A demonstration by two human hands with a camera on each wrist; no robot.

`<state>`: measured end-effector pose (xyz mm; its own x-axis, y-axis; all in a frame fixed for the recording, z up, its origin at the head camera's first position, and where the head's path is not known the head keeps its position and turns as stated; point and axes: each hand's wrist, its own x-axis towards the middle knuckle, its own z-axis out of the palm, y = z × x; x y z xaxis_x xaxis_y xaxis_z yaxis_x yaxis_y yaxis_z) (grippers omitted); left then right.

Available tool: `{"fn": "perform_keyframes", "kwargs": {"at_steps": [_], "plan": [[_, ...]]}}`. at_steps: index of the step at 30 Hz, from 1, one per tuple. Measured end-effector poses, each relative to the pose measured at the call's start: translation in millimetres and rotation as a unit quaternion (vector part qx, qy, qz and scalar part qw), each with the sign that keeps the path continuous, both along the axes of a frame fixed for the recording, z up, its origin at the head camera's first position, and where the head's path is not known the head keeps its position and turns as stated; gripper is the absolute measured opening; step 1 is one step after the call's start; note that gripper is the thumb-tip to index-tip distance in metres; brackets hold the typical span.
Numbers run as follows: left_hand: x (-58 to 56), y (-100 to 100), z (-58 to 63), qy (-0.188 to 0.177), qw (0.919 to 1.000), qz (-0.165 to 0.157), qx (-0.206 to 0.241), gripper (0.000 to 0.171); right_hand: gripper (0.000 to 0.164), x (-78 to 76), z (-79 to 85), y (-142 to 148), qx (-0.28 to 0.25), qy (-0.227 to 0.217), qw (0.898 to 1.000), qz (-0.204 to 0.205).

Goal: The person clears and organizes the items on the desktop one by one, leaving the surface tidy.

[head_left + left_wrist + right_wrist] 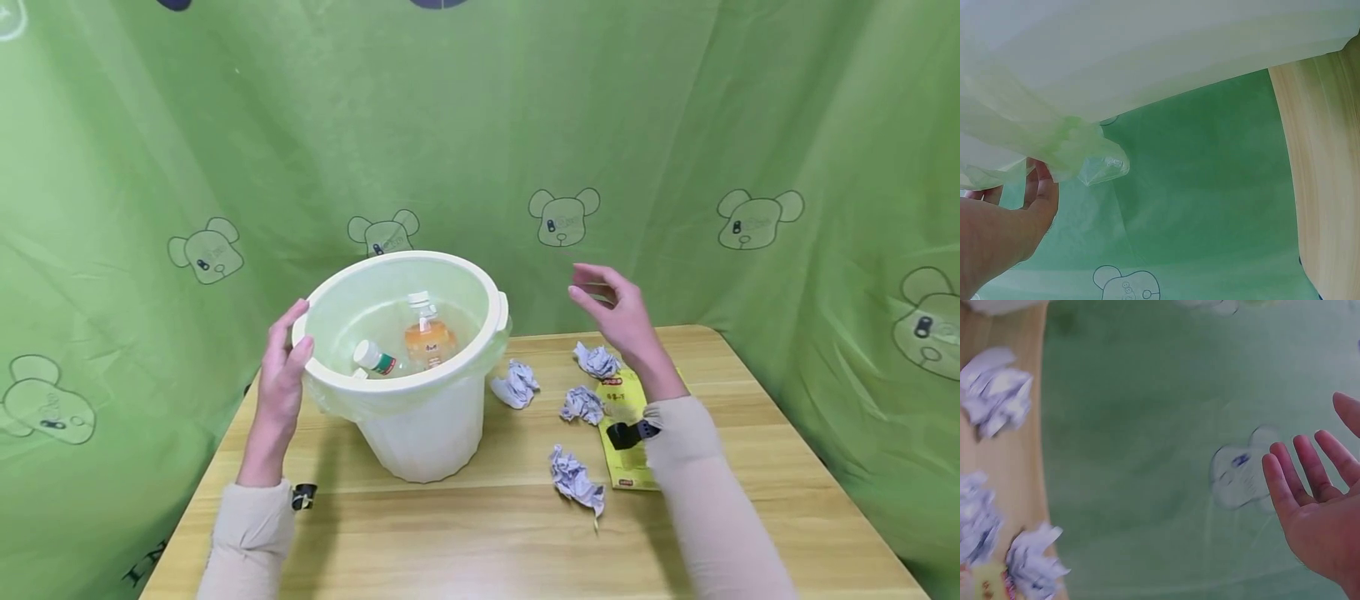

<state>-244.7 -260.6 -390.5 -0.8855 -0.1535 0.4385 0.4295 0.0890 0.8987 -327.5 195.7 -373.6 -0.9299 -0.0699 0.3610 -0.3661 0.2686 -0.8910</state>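
Observation:
A white trash bin (427, 433) with a thin pale-green liner stands tilted on the table. My left hand (282, 375) holds its rim at the left, thumb on the near side; in the left wrist view, the fingers reach up against the liner bag (1054, 134). Inside the bin lie a bottle of orange drink (431, 337) and a smaller bottle with a white cap (375, 358). To the right of the bin, my right hand (618, 317) hovers above the table with nothing in it, its fingers spread in the right wrist view.
Several crumpled paper balls (516, 384) lie on the wooden table (450, 542) right of the bin. A yellow packet (626, 467) lies flat beneath my right forearm, partly hidden. Green curtain (637, 100) with bear heads surrounds the table's back and sides.

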Motion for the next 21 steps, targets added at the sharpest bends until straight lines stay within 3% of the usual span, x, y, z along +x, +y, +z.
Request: {"fn": "perform_keyframes", "kwargs": {"at_steps": [12,21], "plan": [[-1.1,-1,-1.2,0.002,1.0,0.0,0.003,0.059,0.065,-24.1,-55.8,38,0.051,-0.079,0.995,-0.038],[-2.0,-1,-2.1,0.003,1.0,0.0,0.0,0.059,0.074,-37.0,-112.0,63,0.084,-0.13,0.987,-0.044]]}}
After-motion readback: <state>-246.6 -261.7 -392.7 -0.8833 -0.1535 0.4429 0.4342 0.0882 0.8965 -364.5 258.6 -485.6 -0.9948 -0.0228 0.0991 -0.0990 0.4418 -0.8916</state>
